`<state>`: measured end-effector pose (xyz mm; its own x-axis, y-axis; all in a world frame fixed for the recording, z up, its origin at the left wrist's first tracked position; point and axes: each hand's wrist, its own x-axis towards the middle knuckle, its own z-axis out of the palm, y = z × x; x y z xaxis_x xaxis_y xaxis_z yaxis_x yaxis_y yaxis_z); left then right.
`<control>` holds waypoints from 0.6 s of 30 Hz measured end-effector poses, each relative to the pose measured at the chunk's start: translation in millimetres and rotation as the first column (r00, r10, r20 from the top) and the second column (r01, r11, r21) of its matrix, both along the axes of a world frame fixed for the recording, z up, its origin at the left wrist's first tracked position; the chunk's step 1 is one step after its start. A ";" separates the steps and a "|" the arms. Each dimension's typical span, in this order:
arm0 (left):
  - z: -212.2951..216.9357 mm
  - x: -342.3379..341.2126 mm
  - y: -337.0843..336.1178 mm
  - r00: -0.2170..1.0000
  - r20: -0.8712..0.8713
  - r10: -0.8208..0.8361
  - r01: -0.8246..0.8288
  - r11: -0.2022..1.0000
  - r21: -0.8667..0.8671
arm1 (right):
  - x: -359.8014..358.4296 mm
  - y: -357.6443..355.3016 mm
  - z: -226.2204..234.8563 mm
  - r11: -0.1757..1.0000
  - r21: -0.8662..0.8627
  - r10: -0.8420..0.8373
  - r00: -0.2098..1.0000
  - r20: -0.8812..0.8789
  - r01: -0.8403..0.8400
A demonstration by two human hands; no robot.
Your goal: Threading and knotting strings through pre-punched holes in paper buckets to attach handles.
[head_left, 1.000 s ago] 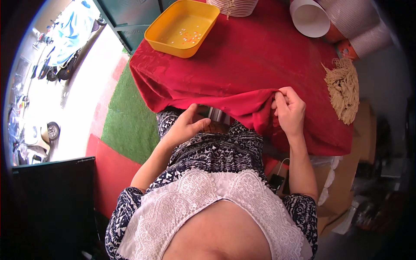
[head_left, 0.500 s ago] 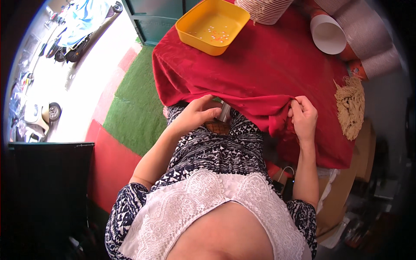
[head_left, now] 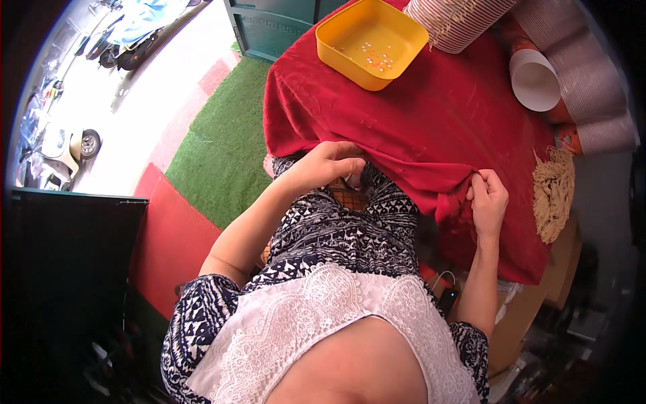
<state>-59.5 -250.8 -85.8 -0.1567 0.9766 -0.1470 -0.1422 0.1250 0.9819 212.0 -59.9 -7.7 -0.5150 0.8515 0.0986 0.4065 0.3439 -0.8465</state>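
A dark red cloth (head_left: 431, 114) covers the table and hangs over its near edge above my lap. My right hand (head_left: 488, 200) pinches a bunched fold of that cloth at the hanging edge. My left hand (head_left: 330, 165) is curled at the cloth's lower edge over my patterned trousers, fingers bent around something small that I cannot make out. Whether it grips the cloth too is unclear.
A yellow square tray (head_left: 340, 57) with several small beads stands on the far side of the cloth. A striped ribbed container (head_left: 457, 23), stacked paper cups (head_left: 538, 81) and a bundle of tan fringe (head_left: 553, 192) lie to the right. Green turf (head_left: 222, 155) and red matting are on the left.
My view has shifted, so the table sits further right. My left hand has moved up to the cloth's hanging edge. My right hand has kept its pinch on the fold.
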 end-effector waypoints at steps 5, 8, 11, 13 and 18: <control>3.7 -4.9 2.8 0.999 -0.034 0.003 -0.003 1.000 -0.003 | 1.0 1.4 -1.6 1.000 0.002 0.025 1.000 -0.010 -0.024; 4.5 -5.9 4.1 1.000 -0.017 0.000 0.000 1.000 -0.011 | 1.6 2.1 -3.5 0.999 0.029 0.036 0.999 -0.023 -0.035; 0.9 -7.4 6.1 1.000 -0.009 0.001 -0.002 0.999 -0.049 | 2.1 1.9 -3.9 0.999 0.039 0.032 0.999 -0.026 -0.031; -0.6 -8.0 6.2 1.000 -0.018 0.015 -0.016 0.999 -0.031 | 1.6 0.6 -3.8 0.999 0.040 0.032 0.999 -0.024 -0.031; 1.7 -9.8 7.0 1.000 -0.005 0.013 -0.014 0.998 -0.055 | 0.4 -2.6 -2.7 0.998 0.052 0.018 1.000 -0.008 -0.017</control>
<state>-69.3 -243.8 -84.1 -0.1706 0.9648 -0.2001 -0.1393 0.1774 0.9742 212.4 -62.5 -10.4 -0.5288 0.8359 0.1470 0.3929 0.3946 -0.8306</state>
